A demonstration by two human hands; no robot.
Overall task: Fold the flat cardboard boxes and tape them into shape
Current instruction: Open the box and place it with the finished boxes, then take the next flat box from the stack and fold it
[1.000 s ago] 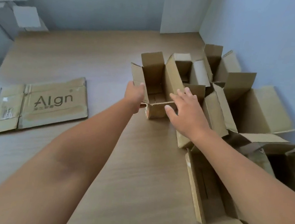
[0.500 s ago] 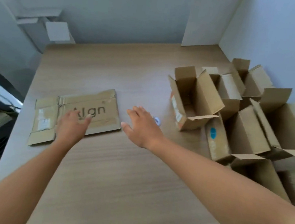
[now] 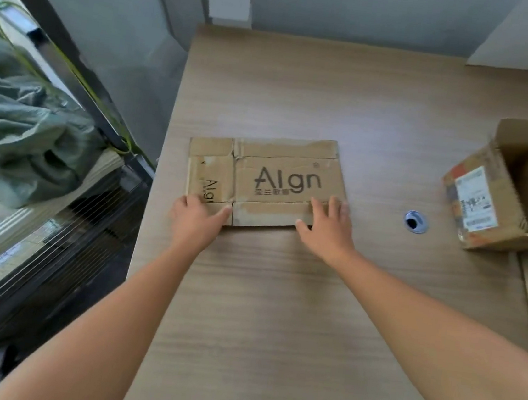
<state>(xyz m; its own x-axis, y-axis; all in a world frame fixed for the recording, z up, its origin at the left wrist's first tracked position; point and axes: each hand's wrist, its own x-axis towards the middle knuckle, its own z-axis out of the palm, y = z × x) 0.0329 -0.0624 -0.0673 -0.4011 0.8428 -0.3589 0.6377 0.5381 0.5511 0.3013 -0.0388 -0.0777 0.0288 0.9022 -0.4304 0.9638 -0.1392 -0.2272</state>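
Left hand [image 3: 196, 217] and right hand [image 3: 328, 228] have both reached the flat brown cardboard box [image 3: 278, 178], each grip spread. It lies unfolded, creased, tape-scarred.

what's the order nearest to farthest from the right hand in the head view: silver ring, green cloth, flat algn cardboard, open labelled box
1. flat Algn cardboard: touching, under the right hand.
2. silver ring: just to its right, on the table.
3. open labelled box: farther right.
4. green cloth: far left, off the table.
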